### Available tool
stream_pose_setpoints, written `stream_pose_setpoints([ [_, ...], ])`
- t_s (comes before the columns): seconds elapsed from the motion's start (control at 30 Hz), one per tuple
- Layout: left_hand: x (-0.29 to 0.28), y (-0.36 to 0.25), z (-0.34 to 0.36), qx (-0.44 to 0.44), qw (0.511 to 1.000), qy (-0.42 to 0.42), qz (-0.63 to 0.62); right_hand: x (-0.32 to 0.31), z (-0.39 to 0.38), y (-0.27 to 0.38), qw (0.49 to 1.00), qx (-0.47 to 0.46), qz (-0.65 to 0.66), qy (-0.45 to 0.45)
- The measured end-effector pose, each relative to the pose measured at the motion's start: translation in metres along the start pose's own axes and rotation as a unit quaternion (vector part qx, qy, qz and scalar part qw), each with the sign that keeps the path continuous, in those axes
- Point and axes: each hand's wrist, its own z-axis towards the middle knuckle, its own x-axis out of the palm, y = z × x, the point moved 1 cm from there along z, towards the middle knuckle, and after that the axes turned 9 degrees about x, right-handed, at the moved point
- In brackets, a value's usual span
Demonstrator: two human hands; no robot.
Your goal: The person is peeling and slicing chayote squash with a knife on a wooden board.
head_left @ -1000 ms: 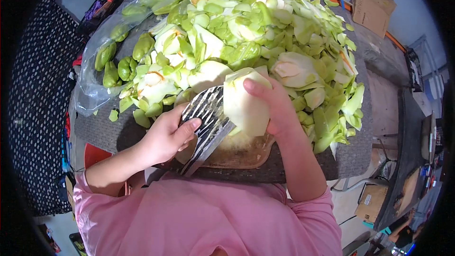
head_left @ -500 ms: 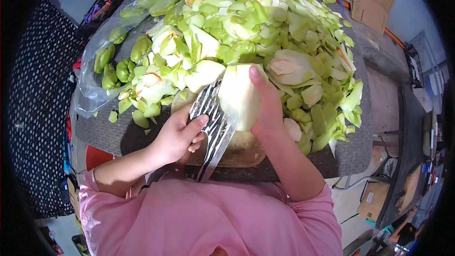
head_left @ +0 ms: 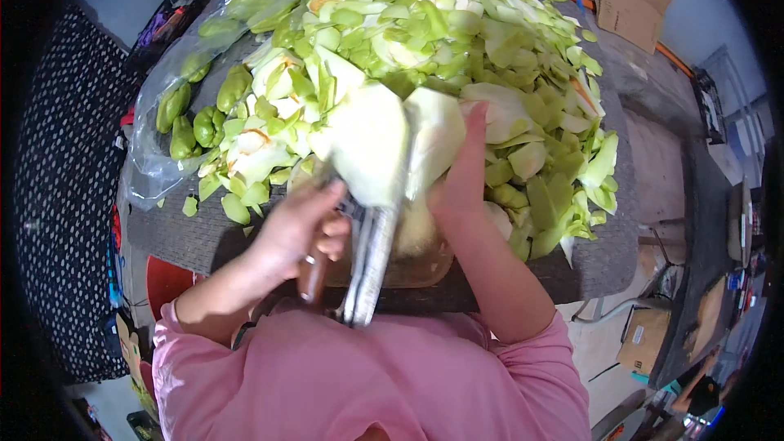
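Observation:
My left hand (head_left: 298,216) is closed on a wide cleaver-like knife (head_left: 367,265) with a patterned blade and brown handle, blurred by motion. A large pale slice (head_left: 363,143) stands at the blade. My right hand (head_left: 457,184) grips a pale peeled vegetable (head_left: 429,131) just right of that slice. Beneath them is a wooden cutting board (head_left: 420,278), partly hidden. A big heap of light green peels and pale cut pieces (head_left: 433,24) covers the grey table (head_left: 608,273). Whole green chayotes (head_left: 208,126) lie at the left beside a clear plastic bag (head_left: 151,159).
A red stool or container (head_left: 167,278) is below the table's left side. Dark dotted fabric (head_left: 61,196) hangs at far left. A cardboard box (head_left: 633,4) and orange hose (head_left: 670,57) are at back right. A dark side table (head_left: 706,229) stands at right.
The knife has turned more upright and moved right, my left hand with it. A slice has parted from the vegetable and now covers much of the blade. My right hand has risen slightly.

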Motion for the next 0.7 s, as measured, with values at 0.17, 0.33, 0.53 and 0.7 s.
stream_pose_setpoints([
  [0.17,-0.039,-0.051,0.018,0.272,0.922,-0.105,0.253,0.0,0.002,0.023,0.997,-0.046,-0.036,-0.05],
  [0.33,-0.04,-0.098,0.035,0.511,0.527,-0.233,0.638,0.009,-0.003,0.018,0.998,-0.022,-0.043,-0.044],
  [0.53,-0.031,-0.083,0.038,0.427,0.816,-0.195,0.339,-0.006,0.001,0.005,0.994,0.062,-0.078,0.032],
  [0.7,0.021,-0.029,0.053,0.421,0.813,0.07,0.395,0.017,-0.026,-0.023,0.997,0.035,-0.065,-0.036],
])
